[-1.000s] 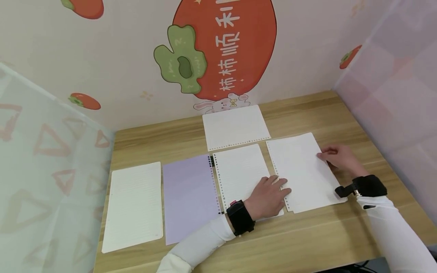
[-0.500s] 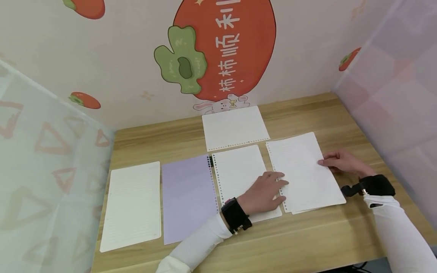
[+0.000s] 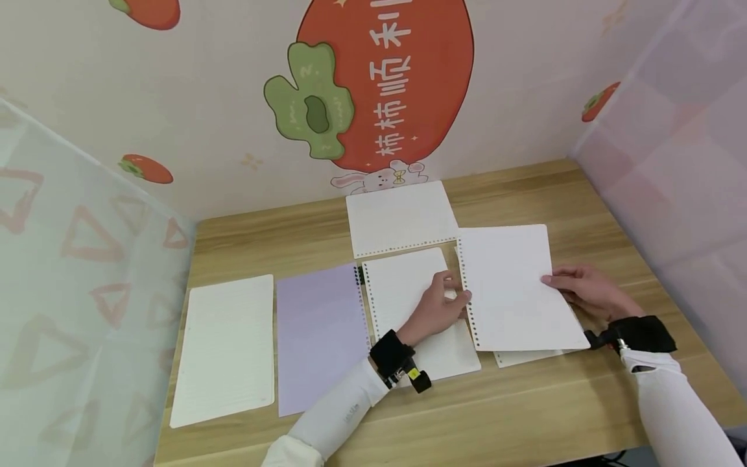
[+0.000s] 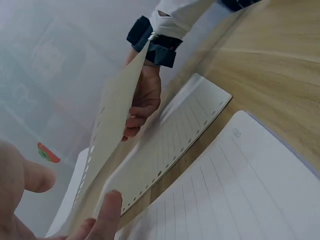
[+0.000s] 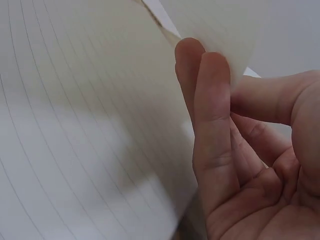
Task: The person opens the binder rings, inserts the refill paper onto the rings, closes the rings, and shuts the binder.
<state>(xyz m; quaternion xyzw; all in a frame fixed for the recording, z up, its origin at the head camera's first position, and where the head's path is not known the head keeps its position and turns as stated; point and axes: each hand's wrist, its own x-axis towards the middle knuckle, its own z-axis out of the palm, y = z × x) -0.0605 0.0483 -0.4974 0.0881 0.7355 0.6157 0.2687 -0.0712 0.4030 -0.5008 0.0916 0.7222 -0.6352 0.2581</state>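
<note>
A white loose-leaf sheet (image 3: 513, 292) with punched holes down its left side is lifted at the right of the table. My right hand (image 3: 592, 288) pinches its right edge, thumb on top and fingers (image 5: 214, 100) underneath. Below it lies another lined, punched sheet (image 4: 175, 135), mostly covered in the head view. My left hand (image 3: 434, 310) is at the lifted sheet's punched edge, over the open notebook's lined page (image 3: 403, 292). In the left wrist view its thumb and fingers are spread, with a gap between them and the lifted sheet.
The notebook's purple cover (image 3: 323, 337) lies left of the lined page. Farther left is a lined cream sheet (image 3: 224, 350). A white punched sheet (image 3: 403, 217) lies sideways at the back, against the printed wall (image 3: 222, 97). Everything rests on a wooden table (image 3: 467, 415).
The right hand has raised the top sheet off the one below and shifted it slightly left. The left hand has come off the sheets and drawn left to its punched edge.
</note>
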